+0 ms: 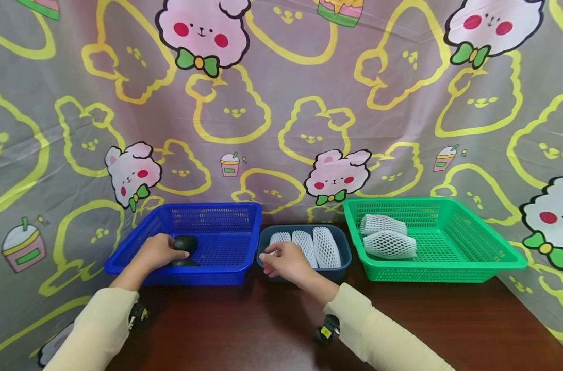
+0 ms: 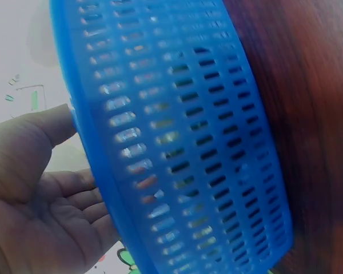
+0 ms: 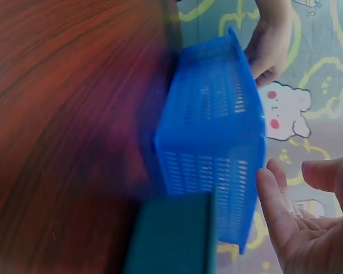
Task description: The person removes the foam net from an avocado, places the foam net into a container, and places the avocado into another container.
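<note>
Inside the blue basket (image 1: 226, 269), my left hand (image 1: 156, 252) holds the upper of two dark green oval fruits (image 1: 186, 243), thumb along its near side. The other fruit (image 1: 184, 263) lies just below. Through the left wrist view, the basket wall (image 2: 177, 137) hides the fingertips of the left hand (image 2: 51, 200). My right hand (image 1: 286, 262) hovers over the left part of a dark blue-grey container (image 1: 344, 247), fingers loosely bent and nothing in them. White foam net sleeves (image 1: 327, 248) lie in that container. The right wrist view shows the right hand (image 3: 314, 211) beside the blue basket's rim.
On the right stands a green basket (image 1: 430, 265) with two white net-covered items (image 1: 389, 244) at its left side. All three containers stand on a dark reddish-brown table (image 1: 226, 324), against a patterned cloth (image 1: 281, 129).
</note>
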The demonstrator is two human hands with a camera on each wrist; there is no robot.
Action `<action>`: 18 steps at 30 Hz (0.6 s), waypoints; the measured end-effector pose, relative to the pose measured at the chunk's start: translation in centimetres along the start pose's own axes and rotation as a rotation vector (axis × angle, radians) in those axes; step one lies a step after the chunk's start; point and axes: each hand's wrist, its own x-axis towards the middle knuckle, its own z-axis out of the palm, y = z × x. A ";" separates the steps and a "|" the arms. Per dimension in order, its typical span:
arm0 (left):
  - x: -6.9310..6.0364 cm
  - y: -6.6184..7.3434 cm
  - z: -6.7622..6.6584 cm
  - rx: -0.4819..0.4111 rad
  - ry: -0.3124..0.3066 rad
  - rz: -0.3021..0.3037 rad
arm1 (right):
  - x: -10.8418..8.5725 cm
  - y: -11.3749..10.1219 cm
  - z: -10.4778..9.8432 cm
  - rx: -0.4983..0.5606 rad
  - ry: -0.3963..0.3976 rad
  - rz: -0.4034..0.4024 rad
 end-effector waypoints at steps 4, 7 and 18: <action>-0.3 0.9 0.3 -0.026 0.037 0.026 | -0.6 -0.5 -1.6 -0.059 0.014 -0.024; -0.5 1.7 0.6 -0.041 0.060 0.045 | -1.1 -0.9 -2.7 -0.091 0.037 -0.030; -1.7 6.2 1.4 -0.174 0.139 0.155 | -2.9 -1.3 -7.2 -0.155 0.127 -0.049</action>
